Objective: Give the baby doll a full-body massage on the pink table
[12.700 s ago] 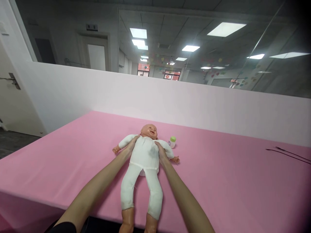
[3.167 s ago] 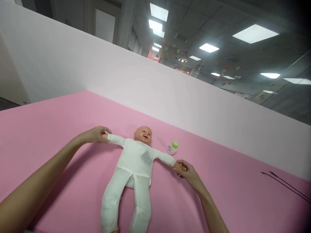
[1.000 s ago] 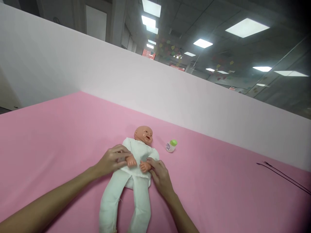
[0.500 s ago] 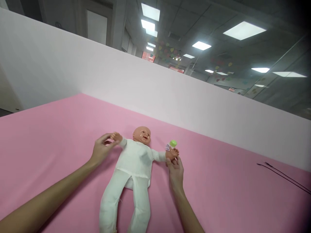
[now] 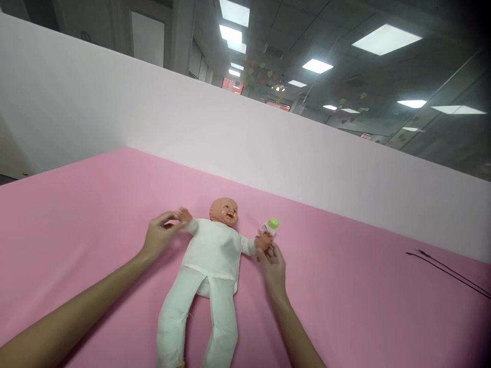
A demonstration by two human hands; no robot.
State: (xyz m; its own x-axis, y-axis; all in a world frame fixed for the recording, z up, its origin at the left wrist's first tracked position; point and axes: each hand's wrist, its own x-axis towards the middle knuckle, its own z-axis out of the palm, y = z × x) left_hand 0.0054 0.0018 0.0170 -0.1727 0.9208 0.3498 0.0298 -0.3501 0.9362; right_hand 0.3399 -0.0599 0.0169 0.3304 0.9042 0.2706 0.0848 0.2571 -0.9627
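A baby doll [image 5: 215,248] with a white cloth body lies face up on a pink tabletop [image 5: 345,306], its head toward the far side. My left hand [image 5: 160,232] pinches the doll's hand on the left, holding that arm out sideways. On the other side my right hand [image 5: 273,266] grips the doll's other hand from below, thumb and fingers around it. Just behind that doll hand stands a small white bottle [image 5: 270,226] with a green cap, its lower part hidden. The doll's feet run out of the bottom of the view.
A white partition [image 5: 268,138] borders the table at the back and left. Two thin black cables or rods [image 5: 448,271] lie at the right edge. Lit ceiling panels [image 5: 386,40] show beyond the partition.
My right hand has shifted slightly left, bringing the doll's hand in closer to its body; that arm is now more bent. My left hand stays almost where it was.
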